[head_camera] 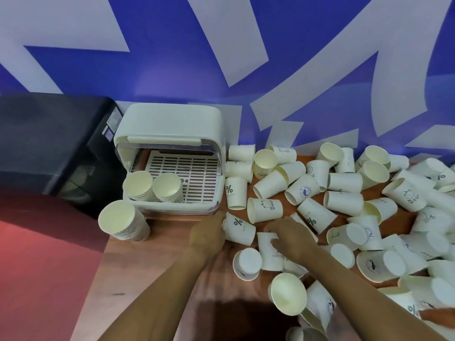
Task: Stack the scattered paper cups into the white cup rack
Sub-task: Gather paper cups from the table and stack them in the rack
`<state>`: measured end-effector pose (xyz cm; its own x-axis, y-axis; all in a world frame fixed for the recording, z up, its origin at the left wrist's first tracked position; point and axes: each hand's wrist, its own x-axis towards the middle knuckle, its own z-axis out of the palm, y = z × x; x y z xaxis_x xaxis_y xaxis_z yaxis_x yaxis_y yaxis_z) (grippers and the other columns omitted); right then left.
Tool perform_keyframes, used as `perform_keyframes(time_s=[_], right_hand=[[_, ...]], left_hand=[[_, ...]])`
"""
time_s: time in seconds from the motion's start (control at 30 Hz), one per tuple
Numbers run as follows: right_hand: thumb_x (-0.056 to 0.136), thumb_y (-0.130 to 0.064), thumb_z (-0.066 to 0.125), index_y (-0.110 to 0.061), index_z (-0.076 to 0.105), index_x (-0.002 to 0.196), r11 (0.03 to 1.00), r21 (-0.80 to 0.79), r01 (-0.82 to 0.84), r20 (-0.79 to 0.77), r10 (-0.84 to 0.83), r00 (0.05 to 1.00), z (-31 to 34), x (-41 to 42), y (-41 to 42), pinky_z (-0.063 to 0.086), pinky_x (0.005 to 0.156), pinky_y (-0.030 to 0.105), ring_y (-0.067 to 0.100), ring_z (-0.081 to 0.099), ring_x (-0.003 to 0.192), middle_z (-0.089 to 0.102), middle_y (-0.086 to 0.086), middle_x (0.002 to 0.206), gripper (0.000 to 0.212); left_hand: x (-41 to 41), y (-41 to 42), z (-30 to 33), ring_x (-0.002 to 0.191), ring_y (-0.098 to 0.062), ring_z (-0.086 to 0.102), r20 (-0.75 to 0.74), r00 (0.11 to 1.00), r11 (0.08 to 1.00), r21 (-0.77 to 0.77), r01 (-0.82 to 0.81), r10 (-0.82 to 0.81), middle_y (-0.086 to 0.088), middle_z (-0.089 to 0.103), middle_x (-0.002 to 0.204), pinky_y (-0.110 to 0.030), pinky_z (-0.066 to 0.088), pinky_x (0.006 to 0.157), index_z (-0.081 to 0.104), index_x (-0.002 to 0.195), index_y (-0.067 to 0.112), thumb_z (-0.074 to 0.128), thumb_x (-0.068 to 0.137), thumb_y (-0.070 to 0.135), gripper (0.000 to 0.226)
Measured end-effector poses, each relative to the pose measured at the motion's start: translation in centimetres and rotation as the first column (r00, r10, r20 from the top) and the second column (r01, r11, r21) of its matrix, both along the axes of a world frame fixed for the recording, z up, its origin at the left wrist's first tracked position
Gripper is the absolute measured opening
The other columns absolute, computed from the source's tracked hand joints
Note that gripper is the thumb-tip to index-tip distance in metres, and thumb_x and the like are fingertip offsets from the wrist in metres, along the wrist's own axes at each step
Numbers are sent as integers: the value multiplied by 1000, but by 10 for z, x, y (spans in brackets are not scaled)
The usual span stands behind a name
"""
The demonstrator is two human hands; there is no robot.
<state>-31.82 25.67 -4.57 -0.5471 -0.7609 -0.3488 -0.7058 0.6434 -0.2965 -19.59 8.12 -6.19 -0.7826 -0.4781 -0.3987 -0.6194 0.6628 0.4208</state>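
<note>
Paper cups (pixel 342 200) lie scattered across the wooden table (pixel 157 254), mostly right of the white cup rack (pixel 170 134), which already holds two nested stacks. This looks like the gathering step: the left hand (pixel 209 236) grips a tipped "%" cup (pixel 240 228), the right hand (pixel 286 233) curls over another cup (pixel 269 252). Next, nest these thin, tapered, smooth cups together.
</note>
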Motion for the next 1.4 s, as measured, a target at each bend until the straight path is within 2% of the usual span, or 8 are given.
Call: perform_keyframes(time_s=[0.23, 0.33, 0.57, 0.8, 0.93, 1.03, 1.23, 1.4], right_hand=[[91, -16, 51, -23, 63, 120, 999, -29, 37, -54, -38, 998, 19, 1, 3, 41, 86, 22, 15, 53, 107, 64, -1, 115, 32], [90, -17, 52, -23, 64, 117, 998, -32, 56, -107, -59, 992, 29, 0, 3, 44, 83, 24, 18, 55, 103, 66, 1, 111, 31], [89, -20, 59, -23, 66, 116, 983, -135, 122, -168, -144, 975, 54, 9, -8, 46, 83, 26, 18, 58, 101, 66, 1, 115, 28], [94, -26, 51, -23, 67, 115, 990, -136, 30, -233, -61, 971, 76, 30, -42, 48, 87, 31, 19, 55, 103, 66, 0, 113, 27], [93, -26, 52, -24, 67, 115, 985, -170, -6, -247, -36, 968, 90, 42, -68, 47, 88, 33, 18, 54, 108, 66, -2, 115, 27], [92, -26, 54, -23, 69, 111, 980, -197, -38, -289, -21, 957, 99, 50, -87, 44, 84, 28, 17, 54, 105, 67, -2, 112, 24], [91, -32, 59, -29, 70, 110, 968, -247, -41, -308, -38, 951, 113, 68, -127, 44, 85, 28, 16, 55, 105, 67, -2, 111, 23], [90, -31, 58, -29, 70, 112, 953, -302, -38, -307, -59, 950, 113, 80, -151, 42, 85, 26, 15, 55, 106, 66, -2, 113, 24]], left_hand=[[2, -2, 12, 103, -21, 58, -71, 997, 1000, -3, 15, -15, -1, 64, 112, -29, 43, 79, 59, 113, 19, 50, 89, 19, 26], [3, -5, 22, 100, -22, 59, -118, 990, 994, -78, 70, -79, -1, 62, 110, -30, 45, 75, 60, 108, 18, 49, 88, 19, 23], [18, -19, 49, 99, -25, 58, -215, 954, 967, -188, 170, -209, -1, 61, 107, -34, 45, 79, 58, 106, 20, 49, 88, 19, 21], [36, -47, 80, 97, -21, 57, -244, 935, 934, -310, 175, -256, 1, 63, 106, -35, 47, 78, 60, 105, 23, 47, 90, 18, 21], [49, -69, 101, 97, -23, 57, -255, 935, 924, -354, 146, -246, 1, 62, 106, -34, 44, 76, 61, 107, 23, 47, 90, 18, 23], [60, -87, 115, 99, -23, 57, -264, 939, 924, -365, 113, -219, 1, 63, 107, -34, 47, 78, 63, 109, 25, 49, 89, 16, 26], [84, -135, 136, 104, -20, 59, -337, 934, 923, -384, -25, -115, 5, 64, 112, -33, 48, 80, 64, 111, 28, 51, 90, 18, 26], [95, -168, 136, 100, -20, 60, -333, 942, 917, -387, -98, -40, 5, 65, 112, -33, 50, 77, 64, 111, 25, 49, 92, 16, 26]])
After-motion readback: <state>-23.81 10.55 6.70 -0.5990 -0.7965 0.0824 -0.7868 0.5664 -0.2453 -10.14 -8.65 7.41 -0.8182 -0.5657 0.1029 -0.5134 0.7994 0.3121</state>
